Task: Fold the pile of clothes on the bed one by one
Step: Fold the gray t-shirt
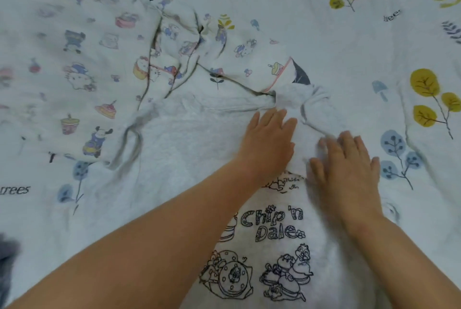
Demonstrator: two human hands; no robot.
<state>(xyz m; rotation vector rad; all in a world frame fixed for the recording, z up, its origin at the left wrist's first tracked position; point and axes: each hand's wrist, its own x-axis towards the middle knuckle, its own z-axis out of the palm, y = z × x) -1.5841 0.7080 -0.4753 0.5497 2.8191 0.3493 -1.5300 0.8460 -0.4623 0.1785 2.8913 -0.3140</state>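
On the bed [324,42], the cartoon pyjamas [104,59] beyond your fingers wait unfolded. The grey shirt [272,234] lies under both palms, only partly folded. Your left hand [268,141] and right hand [349,166] press it, fingers straight, slightly spread.

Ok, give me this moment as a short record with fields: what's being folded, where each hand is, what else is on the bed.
garment in work: light grey sweatshirt with a black Chip 'n Dale line drawing, spread on the bed
left hand: flat, fingers straight, pressing the sweatshirt's upper part
right hand: flat, beside the left, pressing the same fabric; slightly blurred
other clothing: white cartoon-print garment, crumpled, at far left
surface: pale bedsheet printed with leaves and trees
fold state: sweatshirt not yet folded compactly
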